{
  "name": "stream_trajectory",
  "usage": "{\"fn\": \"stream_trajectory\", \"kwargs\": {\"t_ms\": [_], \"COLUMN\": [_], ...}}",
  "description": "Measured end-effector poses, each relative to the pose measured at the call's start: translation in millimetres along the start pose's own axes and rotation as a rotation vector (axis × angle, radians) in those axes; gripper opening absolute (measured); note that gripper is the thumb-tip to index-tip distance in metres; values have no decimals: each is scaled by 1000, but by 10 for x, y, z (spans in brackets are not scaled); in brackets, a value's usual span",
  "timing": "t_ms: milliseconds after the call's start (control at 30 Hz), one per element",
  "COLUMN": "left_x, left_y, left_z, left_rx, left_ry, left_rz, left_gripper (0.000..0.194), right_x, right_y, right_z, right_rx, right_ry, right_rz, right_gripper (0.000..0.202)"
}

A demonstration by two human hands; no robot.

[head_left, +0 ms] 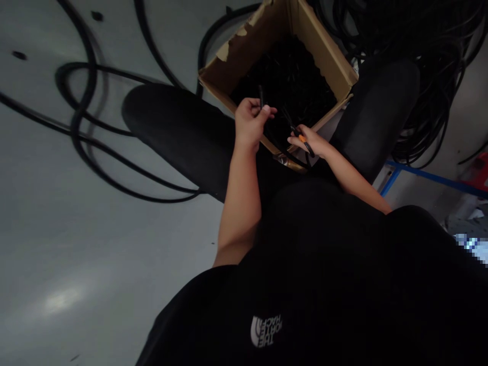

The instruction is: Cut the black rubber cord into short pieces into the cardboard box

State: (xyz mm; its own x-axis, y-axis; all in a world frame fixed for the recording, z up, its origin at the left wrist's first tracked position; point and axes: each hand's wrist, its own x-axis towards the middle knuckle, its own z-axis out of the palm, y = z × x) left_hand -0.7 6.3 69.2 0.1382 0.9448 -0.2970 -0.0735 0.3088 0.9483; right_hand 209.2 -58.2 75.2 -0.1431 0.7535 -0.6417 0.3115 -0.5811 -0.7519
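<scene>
My left hand (252,121) is closed around a black cable (280,146), its short end poking up past the fingers. From that hand the cable curves down along the near edge of the box towards my lap. My right hand (311,141) grips scissors (301,137) with black and orange handles, the dark blades pointing up and left over the box. The blades and the cable end are apart. Below both hands stands an open cardboard box (320,43) holding many short black pieces (290,71), too dark to make out singly.
Long loops of black cable (87,84) lie on the grey floor (95,244) at the left. A large heap of coiled black cable (430,96) is at the right. My knees flank the box. A blue frame bar (434,177) and a red object (478,170) show at the right edge.
</scene>
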Motion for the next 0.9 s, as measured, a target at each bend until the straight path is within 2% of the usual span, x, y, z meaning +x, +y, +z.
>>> {"fn": "stream_trajectory", "kwargs": {"t_ms": [167, 267, 333, 433, 533, 600, 700, 900], "left_x": [12, 99, 168, 234, 223, 184, 124, 90], "left_y": [158, 110, 39, -60, -70, -24, 57, 162], "left_z": [-116, -199, -245, -294, -328, -342, -335, -201], "left_rx": [-177, -255, -303, -385, -413, -347, -234, -140], "left_ry": [-21, -42, -53, -35, 3, -1, -67, -103], "left_rz": [-86, -111, -129, -152, -165, -163, -120, -29], "left_gripper": [50, 45, 41, 33, 27, 32, 47, 64], "right_x": [-41, -100, -136, -158, -144, -134, -139, -181], "right_y": [-31, -72, -108, -154, -176, -186, -207, -250], "right_z": [65, 117, 151, 173, 151, 127, 101, 106], "right_rx": [104, 176, 194, 198, 233, 269, 312, 326], "right_ry": [-166, -336, -399, -373, -329, -316, -284, -278], "right_rz": [-27, -24, -24, -39, -92, -114, -109, -82], "right_gripper": [55, 50, 48, 53, 59, 61, 63, 65]}}
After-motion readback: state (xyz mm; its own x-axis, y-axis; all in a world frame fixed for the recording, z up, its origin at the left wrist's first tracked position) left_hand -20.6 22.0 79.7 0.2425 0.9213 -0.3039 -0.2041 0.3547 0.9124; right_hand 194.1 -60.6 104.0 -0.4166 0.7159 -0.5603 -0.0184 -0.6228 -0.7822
